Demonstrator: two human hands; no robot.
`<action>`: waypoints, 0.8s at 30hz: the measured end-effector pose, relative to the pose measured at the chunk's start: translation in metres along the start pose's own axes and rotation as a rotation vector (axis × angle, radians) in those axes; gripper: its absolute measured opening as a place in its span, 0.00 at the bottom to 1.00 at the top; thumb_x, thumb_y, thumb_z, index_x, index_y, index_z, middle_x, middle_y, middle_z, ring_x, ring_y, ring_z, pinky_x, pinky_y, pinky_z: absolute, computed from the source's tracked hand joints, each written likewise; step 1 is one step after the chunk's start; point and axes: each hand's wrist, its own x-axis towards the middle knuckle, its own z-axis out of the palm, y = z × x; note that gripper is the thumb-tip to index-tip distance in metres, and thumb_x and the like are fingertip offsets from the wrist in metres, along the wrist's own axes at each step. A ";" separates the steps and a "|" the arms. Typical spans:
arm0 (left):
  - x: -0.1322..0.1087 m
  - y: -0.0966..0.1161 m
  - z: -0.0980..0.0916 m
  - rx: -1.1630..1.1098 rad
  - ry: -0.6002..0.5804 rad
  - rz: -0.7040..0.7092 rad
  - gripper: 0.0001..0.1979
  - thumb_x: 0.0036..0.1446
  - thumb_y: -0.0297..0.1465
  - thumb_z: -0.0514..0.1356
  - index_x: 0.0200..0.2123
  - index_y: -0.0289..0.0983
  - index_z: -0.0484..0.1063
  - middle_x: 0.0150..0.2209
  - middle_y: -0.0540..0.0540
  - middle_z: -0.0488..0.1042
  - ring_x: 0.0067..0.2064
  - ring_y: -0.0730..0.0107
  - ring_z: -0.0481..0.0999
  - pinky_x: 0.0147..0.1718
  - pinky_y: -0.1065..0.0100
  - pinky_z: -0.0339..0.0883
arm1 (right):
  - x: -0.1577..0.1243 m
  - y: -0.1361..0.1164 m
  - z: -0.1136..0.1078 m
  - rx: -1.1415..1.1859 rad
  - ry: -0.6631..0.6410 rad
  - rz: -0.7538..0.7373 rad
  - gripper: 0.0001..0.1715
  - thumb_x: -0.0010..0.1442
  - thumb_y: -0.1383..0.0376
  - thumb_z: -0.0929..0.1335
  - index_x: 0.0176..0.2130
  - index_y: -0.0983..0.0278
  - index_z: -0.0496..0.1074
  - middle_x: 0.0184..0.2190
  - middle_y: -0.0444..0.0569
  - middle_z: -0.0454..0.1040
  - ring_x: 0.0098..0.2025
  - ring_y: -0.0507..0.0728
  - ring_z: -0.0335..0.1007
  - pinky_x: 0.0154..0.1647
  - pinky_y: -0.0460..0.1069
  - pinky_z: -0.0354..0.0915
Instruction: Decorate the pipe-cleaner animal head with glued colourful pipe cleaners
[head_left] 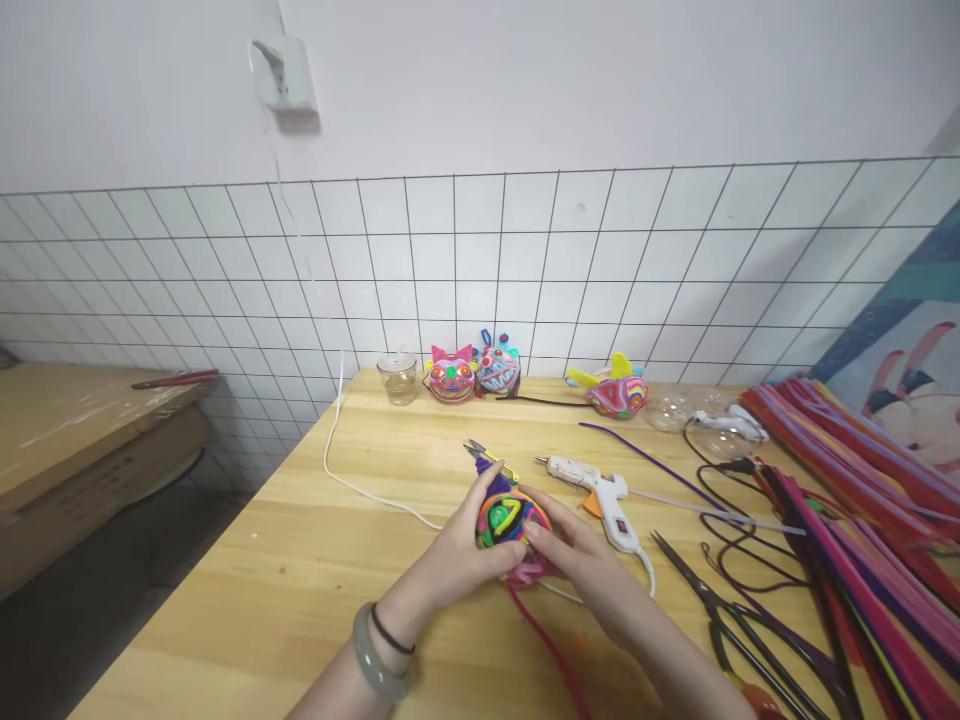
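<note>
Between my hands is a round craft ornament [501, 517] covered in coiled, brightly coloured pipe cleaners, with a green spot and a purple pointed piece on top. My left hand [480, 535] grips its left side, the thumb lying across the lower front. On the right, my right hand [566, 540] curls round it with fingertips pressed to its face. A red pipe cleaner [547, 640] trails from the underside toward the front of the table. Just behind the ornament lie small yellow-handled snips [504, 465], partly hidden. To the right rests a white glue gun [596, 490] on its side.
Black scissors [739, 610] lie at right, near bundles of coloured pipe cleaners [862, 440]. Finished ornaments [452, 375] and a glass cup [398, 380] line the tiled wall. Clear plastic balls [671, 408] sit farther right. A white cord [352, 487] crosses the wooden table [300, 600].
</note>
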 end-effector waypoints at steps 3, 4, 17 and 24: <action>0.004 -0.003 -0.008 -0.054 0.012 0.046 0.47 0.50 0.43 0.64 0.67 0.40 0.43 0.61 0.36 0.62 0.61 0.52 0.62 0.57 0.56 0.57 | 0.000 0.001 -0.006 0.180 -0.016 0.118 0.27 0.55 0.54 0.72 0.53 0.59 0.69 0.46 0.50 0.78 0.45 0.61 0.76 0.49 0.58 0.69; 0.006 -0.004 -0.011 -0.057 0.055 0.063 0.48 0.49 0.46 0.64 0.67 0.40 0.42 0.60 0.34 0.63 0.61 0.51 0.62 0.57 0.55 0.57 | -0.001 0.000 -0.008 0.232 -0.020 0.135 0.25 0.56 0.56 0.72 0.52 0.60 0.70 0.45 0.51 0.78 0.43 0.60 0.77 0.47 0.58 0.70; 0.015 -0.006 -0.015 0.013 0.712 0.271 0.19 0.55 0.47 0.57 0.24 0.38 0.67 0.24 0.50 0.68 0.30 0.69 0.69 0.35 0.68 0.63 | 0.006 -0.002 -0.024 0.678 -0.040 0.020 0.16 0.64 0.56 0.65 0.47 0.59 0.74 0.48 0.50 0.78 0.48 0.59 0.75 0.46 0.55 0.69; 0.008 -0.007 0.009 0.073 0.392 0.152 0.22 0.53 0.49 0.58 0.21 0.36 0.68 0.18 0.50 0.67 0.24 0.71 0.66 0.27 0.69 0.60 | 0.007 0.003 -0.017 0.709 -0.023 -0.074 0.17 0.64 0.55 0.65 0.48 0.60 0.74 0.49 0.51 0.77 0.50 0.60 0.73 0.51 0.58 0.66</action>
